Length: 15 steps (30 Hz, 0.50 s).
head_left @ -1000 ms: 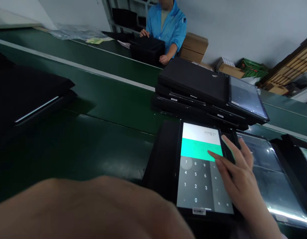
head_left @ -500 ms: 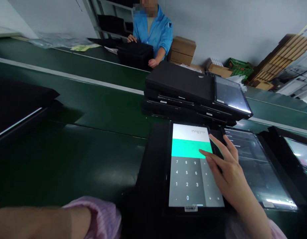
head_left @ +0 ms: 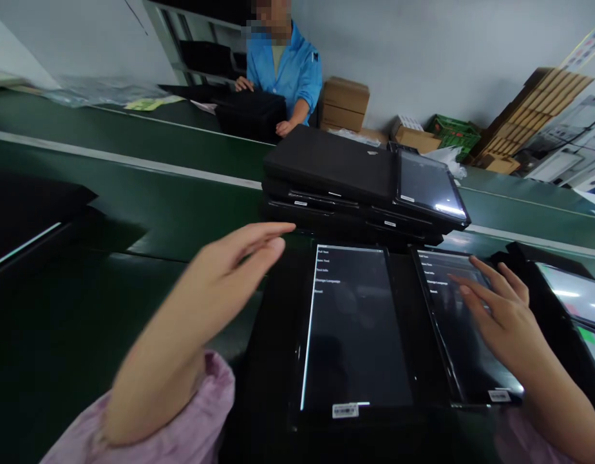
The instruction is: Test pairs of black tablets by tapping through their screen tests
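Note:
Two tablets lie side by side on black foam. The middle tablet (head_left: 358, 341) has a dark screen with a short text menu at its top and a barcode label at its near edge. My left hand (head_left: 230, 270) is raised to the left of it, fingers stretched out and holding nothing. Over the upper part of the right tablet (head_left: 464, 328), which shows a similar menu, is my right hand (head_left: 505, 316). Its fingers are spread, with the index fingertip close to the menu lines; whether it touches the glass I cannot tell.
Behind the tablets stands a stack of black foam trays (head_left: 331, 161) with another tablet (head_left: 427, 183) on top. More screens (head_left: 572, 290) lie at the right. Black foam (head_left: 27, 212) is at the left. Across the green bench (head_left: 181, 193), a person in blue (head_left: 283, 71) touches a black box.
The middle tablet's calculator has given way to a dark menu. My right hand has moved right to the other tablet, and my left hand has come up into view.

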Each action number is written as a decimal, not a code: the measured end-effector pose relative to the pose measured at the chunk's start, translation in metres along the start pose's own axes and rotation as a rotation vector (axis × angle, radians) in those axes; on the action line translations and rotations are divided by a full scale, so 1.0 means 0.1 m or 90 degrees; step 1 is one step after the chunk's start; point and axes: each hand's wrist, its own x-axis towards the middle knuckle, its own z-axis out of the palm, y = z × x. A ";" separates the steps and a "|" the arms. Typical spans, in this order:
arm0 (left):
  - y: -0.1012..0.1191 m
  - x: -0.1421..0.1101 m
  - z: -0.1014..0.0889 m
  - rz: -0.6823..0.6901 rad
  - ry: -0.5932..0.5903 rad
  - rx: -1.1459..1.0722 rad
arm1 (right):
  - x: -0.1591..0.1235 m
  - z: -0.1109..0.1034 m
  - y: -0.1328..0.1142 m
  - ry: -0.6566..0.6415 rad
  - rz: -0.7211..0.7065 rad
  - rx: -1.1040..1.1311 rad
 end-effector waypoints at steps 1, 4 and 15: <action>-0.04 0.09 0.11 -0.003 -0.024 0.017 | 0.03 0.02 0.03 -0.012 -0.007 0.006; -0.18 0.34 0.42 -0.056 -0.107 0.056 | 0.07 0.04 0.10 -0.041 -0.024 0.018; -0.22 0.41 0.54 -0.090 -0.223 0.065 | -0.12 -0.05 0.20 0.136 -0.030 0.116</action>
